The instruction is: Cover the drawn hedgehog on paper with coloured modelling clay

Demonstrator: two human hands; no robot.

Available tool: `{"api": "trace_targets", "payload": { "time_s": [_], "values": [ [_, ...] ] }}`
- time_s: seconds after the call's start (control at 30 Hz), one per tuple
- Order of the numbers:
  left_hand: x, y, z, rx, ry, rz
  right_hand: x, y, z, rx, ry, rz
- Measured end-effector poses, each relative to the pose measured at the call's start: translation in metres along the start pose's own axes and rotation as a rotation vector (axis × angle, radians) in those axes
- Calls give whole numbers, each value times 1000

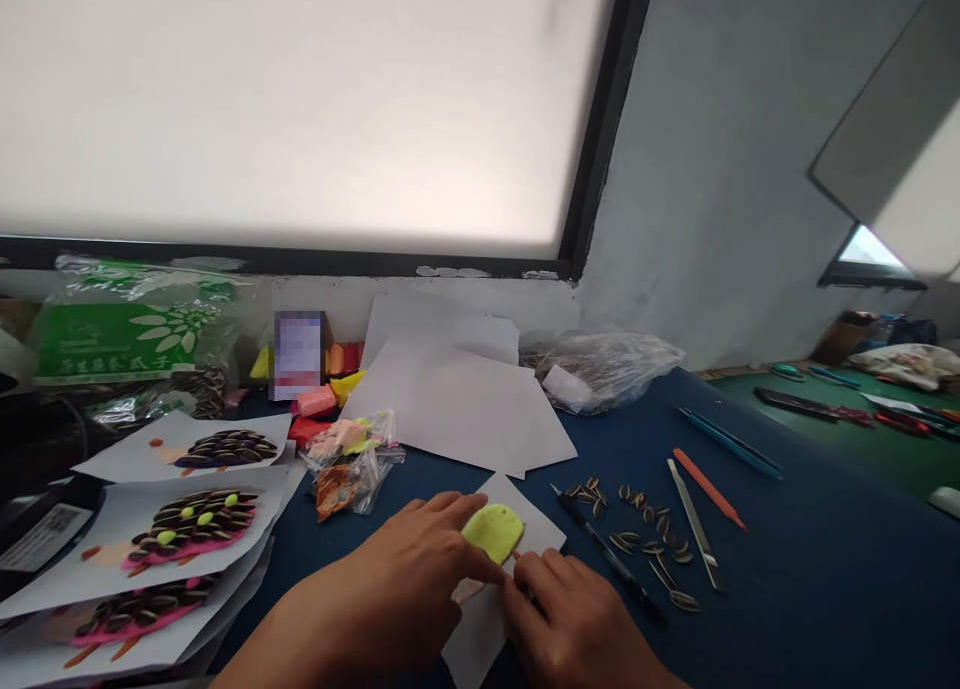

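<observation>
A flat, rounded piece of yellow-green modelling clay [493, 534] lies on a small sheet of white paper [476, 649] in front of me. My left hand [405, 574] rests on the paper at the left of the clay, fingers stretched out around its edge. A pale pink bit of clay [466, 591] shows below it, partly covered by that hand. Close to the clay's lower right edge, my right hand [566, 609] has its fingers curled and pressed together. A little orange shows by its fingertips; what they hold is mostly hidden.
Sunflower seeds [649, 529], a black pen [611, 554], a craft knife [694, 524], an orange tool [709, 487] and blue tweezers [731, 444] lie to the right. Seed-covered clay hedgehog pictures [187, 529] overlap at left. Bagged clay [356, 459] and white sheets [457, 399] lie behind.
</observation>
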State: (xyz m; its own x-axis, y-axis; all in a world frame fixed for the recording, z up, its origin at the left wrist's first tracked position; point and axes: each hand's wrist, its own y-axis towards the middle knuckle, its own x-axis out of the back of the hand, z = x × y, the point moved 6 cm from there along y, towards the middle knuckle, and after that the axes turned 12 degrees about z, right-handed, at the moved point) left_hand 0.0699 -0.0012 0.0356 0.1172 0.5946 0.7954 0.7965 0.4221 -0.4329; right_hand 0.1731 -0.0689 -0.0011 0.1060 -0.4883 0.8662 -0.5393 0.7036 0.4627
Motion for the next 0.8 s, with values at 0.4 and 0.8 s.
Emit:
{"api": "trace_targets", "payload": {
  "time_s": [0.4, 0.8],
  "values": [
    [-5, 8, -6, -14, 184, 12, 0, -2, -1, -9, 12, 11],
    [-8, 10, -2, -58, 158, -26, 1, -8, -3, -24, 71, 5]
  ]
}}
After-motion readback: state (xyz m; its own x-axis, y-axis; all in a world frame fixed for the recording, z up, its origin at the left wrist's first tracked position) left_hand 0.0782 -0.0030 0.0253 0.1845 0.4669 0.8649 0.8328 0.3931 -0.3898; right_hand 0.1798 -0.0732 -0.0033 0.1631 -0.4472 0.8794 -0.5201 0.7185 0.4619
